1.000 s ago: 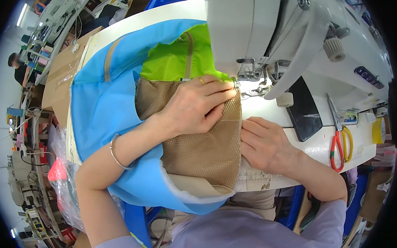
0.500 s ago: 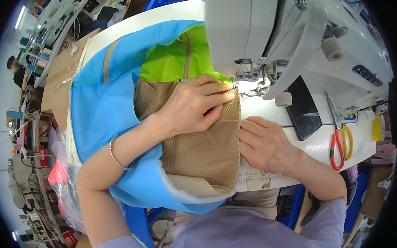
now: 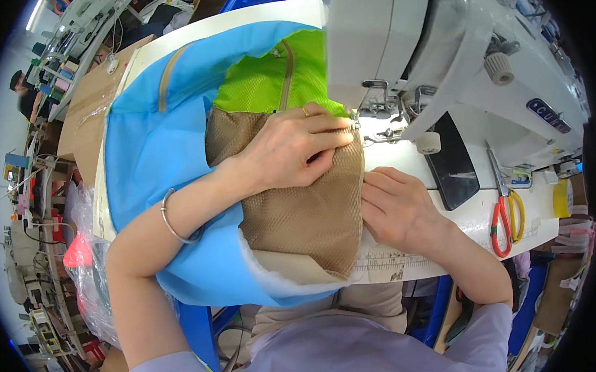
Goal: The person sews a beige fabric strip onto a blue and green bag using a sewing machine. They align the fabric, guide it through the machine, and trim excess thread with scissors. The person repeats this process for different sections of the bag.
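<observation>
Tan mesh fabric lies on the sewing machine table, its right edge running up to the presser foot. It is joined to bright green fabric with a zipper strip and to blue fabric around the left and front. My left hand rests on the mesh with fingers stretched out, the fingertips right beside the presser foot. Lower down, my right hand has its fingers closed at the mesh's right edge; the fingertips are partly hidden. The white sewing machine stands over the far right.
Right of the needle area lies a black phone-like slab. Scissors with red and yellow handles and a yellow roll are farther right. A ruler strip follows the table's front edge. Cardboard borders the left.
The whole view has shifted slightly. Both hands and the fabric stay in nearly the same place by the presser foot.
</observation>
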Action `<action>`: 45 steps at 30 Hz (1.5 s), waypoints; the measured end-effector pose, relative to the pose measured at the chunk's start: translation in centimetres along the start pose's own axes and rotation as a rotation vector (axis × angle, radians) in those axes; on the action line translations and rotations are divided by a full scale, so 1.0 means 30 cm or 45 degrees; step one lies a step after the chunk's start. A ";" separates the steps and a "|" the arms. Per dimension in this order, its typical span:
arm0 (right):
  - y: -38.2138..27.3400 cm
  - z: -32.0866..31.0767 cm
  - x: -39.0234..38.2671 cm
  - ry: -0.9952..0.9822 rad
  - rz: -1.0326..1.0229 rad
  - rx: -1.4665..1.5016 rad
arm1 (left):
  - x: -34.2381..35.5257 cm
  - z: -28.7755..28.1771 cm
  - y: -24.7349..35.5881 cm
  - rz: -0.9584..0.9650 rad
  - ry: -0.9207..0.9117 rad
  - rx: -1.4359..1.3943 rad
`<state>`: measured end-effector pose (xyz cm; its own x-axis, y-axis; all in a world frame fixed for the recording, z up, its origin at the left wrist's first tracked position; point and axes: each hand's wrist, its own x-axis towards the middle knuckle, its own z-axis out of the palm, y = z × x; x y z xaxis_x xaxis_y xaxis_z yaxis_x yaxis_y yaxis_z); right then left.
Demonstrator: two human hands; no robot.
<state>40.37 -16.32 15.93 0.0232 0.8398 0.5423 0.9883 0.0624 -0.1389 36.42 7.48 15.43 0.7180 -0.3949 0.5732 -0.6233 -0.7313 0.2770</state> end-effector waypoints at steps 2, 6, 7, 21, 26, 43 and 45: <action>0.002 -0.003 0.001 0.000 0.002 -0.009 | 0.003 0.006 -0.005 0.008 0.034 0.013; 0.014 0.005 -0.007 0.042 0.000 -0.037 | 0.015 0.006 -0.027 -0.019 -0.004 0.014; 0.017 0.008 -0.008 0.060 -0.001 -0.047 | 0.017 0.006 -0.027 -0.013 -0.004 0.016; -0.003 0.007 -0.018 0.092 0.097 -0.003 | -0.136 -0.374 0.196 -0.360 -0.131 0.526; -0.087 -0.066 -0.068 0.262 0.280 0.046 | -0.480 -0.626 0.268 -0.849 0.159 0.723; -0.547 0.015 0.019 0.509 0.026 0.478 | -0.439 -0.893 0.617 -0.691 1.225 -1.075; -0.576 0.016 0.014 0.530 -0.017 0.516 | -0.515 -0.864 0.697 -0.694 1.372 -0.247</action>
<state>23.22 -16.80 18.16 0.1497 0.5600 0.8149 0.8542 0.3417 -0.3918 4.27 12.72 32.36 0.3327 0.6672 0.6664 -0.4233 -0.5258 0.7378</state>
